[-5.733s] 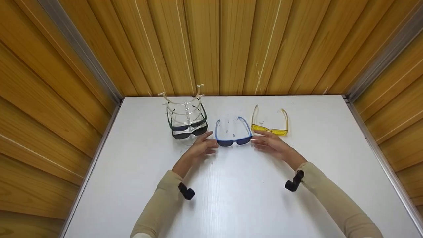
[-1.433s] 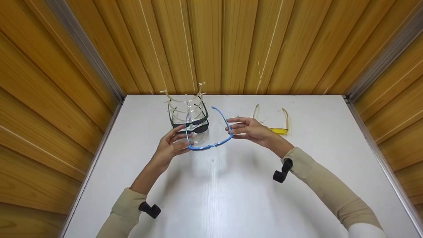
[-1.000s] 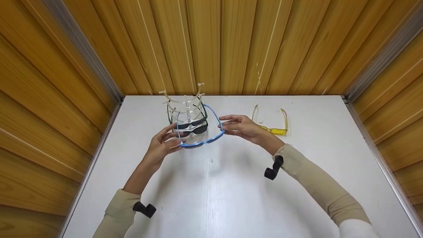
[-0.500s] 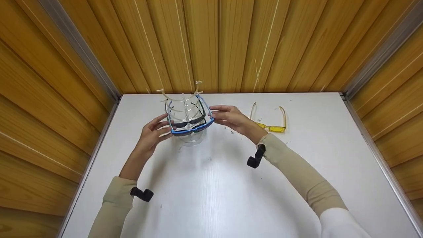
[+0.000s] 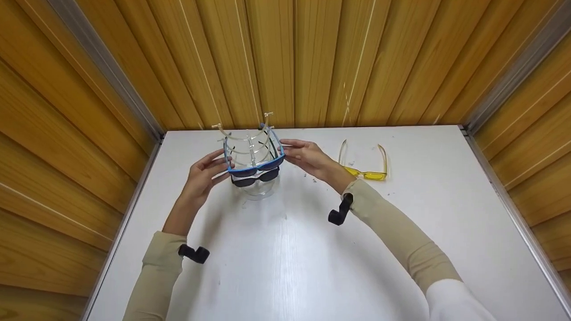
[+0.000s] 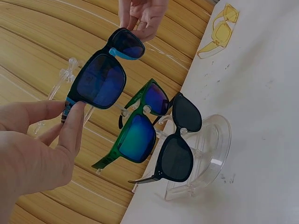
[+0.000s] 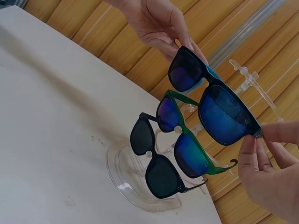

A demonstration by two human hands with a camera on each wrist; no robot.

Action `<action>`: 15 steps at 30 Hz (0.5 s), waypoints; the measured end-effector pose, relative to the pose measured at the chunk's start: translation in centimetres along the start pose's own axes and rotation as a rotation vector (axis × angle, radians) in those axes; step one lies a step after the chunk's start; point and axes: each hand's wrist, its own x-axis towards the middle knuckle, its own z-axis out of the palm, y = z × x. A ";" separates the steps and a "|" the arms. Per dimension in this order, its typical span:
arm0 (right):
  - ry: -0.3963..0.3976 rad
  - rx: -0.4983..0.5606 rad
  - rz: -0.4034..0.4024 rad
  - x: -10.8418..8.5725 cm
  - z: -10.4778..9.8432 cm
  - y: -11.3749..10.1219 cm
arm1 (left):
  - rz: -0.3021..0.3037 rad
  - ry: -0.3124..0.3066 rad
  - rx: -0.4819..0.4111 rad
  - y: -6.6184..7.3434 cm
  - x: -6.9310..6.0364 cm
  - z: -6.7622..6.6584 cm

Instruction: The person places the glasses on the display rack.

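Directly between both grips (image 5: 200,178) (image 5: 308,157), blue sunglasses (image 6: 103,68)

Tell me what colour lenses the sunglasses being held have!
The lenses look dark blue, best in the right wrist view.

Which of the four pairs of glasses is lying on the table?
The yellow pair, on the white table. The green pair and black pair sit on the clear stand, while the left hand and right hand hold the blue pair.

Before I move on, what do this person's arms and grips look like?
The left grip and right grip are ungloved. A beige left sleeve and matching right sleeve each carry a small black device near the cuff; white fabric shows at the right sleeve's upper end.
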 end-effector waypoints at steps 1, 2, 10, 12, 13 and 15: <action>-0.001 0.008 -0.004 0.1 0.1 0.0 | 0.003 0.003 -0.008 0.1 0.1 0.0; -0.001 0.021 -0.006 0.2 0.2 -0.1 | 0.008 0.004 -0.016 0.2 0.1 -0.1; 0.047 0.039 -0.017 1.1 0.7 -0.3 | 0.007 -0.018 -0.038 0.9 0.8 -0.4; 0.063 0.032 -0.017 1.3 0.8 -0.4 | -0.003 -0.013 -0.035 1.1 1.0 -0.4; 0.070 0.032 -0.019 1.4 0.8 -0.4 | -0.007 -0.014 -0.034 1.2 1.1 -0.5; 0.088 0.032 -0.019 1.6 1.0 -0.5 | -0.010 -0.014 -0.032 1.3 1.4 -0.6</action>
